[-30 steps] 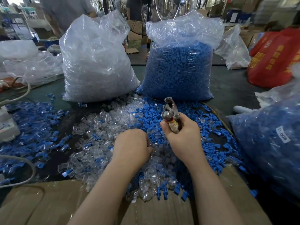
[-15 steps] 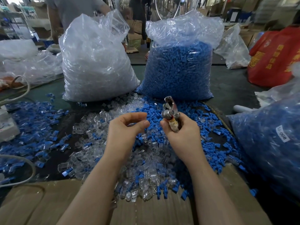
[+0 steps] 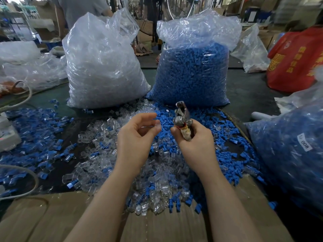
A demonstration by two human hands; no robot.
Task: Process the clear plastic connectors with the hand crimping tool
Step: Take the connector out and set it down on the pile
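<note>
My right hand (image 3: 195, 142) grips the taped handles of a metal hand crimping tool (image 3: 181, 117), jaws pointing up and away. My left hand (image 3: 136, 137) is raised beside it, its thumb and fingers pinching a small clear plastic connector (image 3: 156, 125) with a thin pin, a short gap left of the tool's head. Under both hands lies a heap of clear connectors (image 3: 104, 154) mixed with blue plastic pieces (image 3: 225, 145).
A big bag of clear connectors (image 3: 103, 67) and a bag of blue pieces (image 3: 194, 72) stand behind the heap. Another blue-filled bag (image 3: 288, 145) is at the right, cardboard (image 3: 157, 227) in front, cables (image 3: 26, 172) and loose blue parts at the left. A person stands behind.
My left hand rose from the heap with a clear connector pinched in it and moved up toward the tool. The right hand and tool stayed in place.
</note>
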